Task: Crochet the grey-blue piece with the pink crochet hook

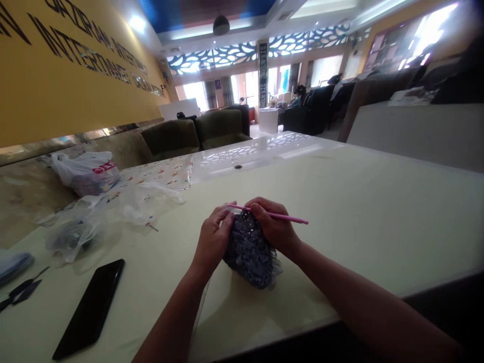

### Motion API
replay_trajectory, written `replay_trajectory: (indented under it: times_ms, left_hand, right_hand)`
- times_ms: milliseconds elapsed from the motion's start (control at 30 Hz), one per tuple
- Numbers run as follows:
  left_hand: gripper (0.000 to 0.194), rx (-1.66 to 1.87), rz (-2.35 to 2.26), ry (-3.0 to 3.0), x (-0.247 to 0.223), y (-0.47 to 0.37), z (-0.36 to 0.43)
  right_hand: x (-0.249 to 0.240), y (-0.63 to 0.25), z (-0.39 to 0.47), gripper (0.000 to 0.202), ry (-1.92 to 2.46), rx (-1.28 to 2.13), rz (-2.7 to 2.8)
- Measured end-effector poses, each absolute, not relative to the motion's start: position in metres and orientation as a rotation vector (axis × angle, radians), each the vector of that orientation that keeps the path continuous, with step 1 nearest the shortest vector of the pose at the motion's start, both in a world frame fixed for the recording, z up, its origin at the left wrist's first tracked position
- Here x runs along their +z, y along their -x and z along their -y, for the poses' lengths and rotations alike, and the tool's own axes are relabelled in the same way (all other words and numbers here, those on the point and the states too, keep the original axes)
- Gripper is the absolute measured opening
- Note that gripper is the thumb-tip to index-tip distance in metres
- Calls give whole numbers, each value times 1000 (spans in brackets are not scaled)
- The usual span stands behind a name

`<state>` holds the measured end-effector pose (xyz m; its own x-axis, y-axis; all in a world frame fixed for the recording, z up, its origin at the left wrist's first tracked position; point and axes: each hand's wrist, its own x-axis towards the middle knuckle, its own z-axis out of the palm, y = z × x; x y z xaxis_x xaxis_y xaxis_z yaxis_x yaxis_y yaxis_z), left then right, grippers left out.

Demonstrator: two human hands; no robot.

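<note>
Between my two hands hangs a dark grey-blue crocheted piece [249, 252], ruffled, with small shiny spots near its top. My left hand [216, 229] pinches its upper left edge, thumb against the fabric. In my right hand [274, 224] is a pink crochet hook [289, 218], gripped between thumb and fingers. Its thin tip points left over the top edge of the piece, close to my left fingertips. The working yarn is too fine to make out clearly.
On the pale table [359, 217], a black phone [91, 307] lies at the left, near dark-handled scissors [23, 291]. Clear plastic bags [77, 229] and a white carrier bag [88, 171] stand further back. Green armchairs [219, 128] are beyond the table; a person [298, 96] sits far off.
</note>
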<state>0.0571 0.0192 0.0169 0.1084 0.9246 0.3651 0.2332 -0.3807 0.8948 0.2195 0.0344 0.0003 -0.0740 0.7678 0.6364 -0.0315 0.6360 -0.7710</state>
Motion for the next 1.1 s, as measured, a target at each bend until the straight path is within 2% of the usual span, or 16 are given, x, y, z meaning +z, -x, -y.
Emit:
replay_trajectory:
  times_ms: [100,233,533,867,1000,1100]
  left_hand:
    - [27,1270,-1017,-1383,16,-57,-18]
    - [20,1365,-1197,-1392,14,-55,-18]
    - [38,1377,-1096,-1122,2,-60,-16]
    - [43,1195,-1198,-1305,6,-48,-16]
    - [49,1263,-1062,-1079,4,-46,-18]
    - [42,1243,-955,-1006,3,-45,-18]
  right_hand:
    - [1,-218,-33,36,638,795,1536]
    - [3,-215,-30,36,596,838,1578]
    - [1,-213,-28,37,596,834,1585]
    - [-1,-213,-29,35,599,856,1592]
    - [-2,-213,-30,38,628,857,1590]
    - [-3,-212,-29,38,631,860,1594]
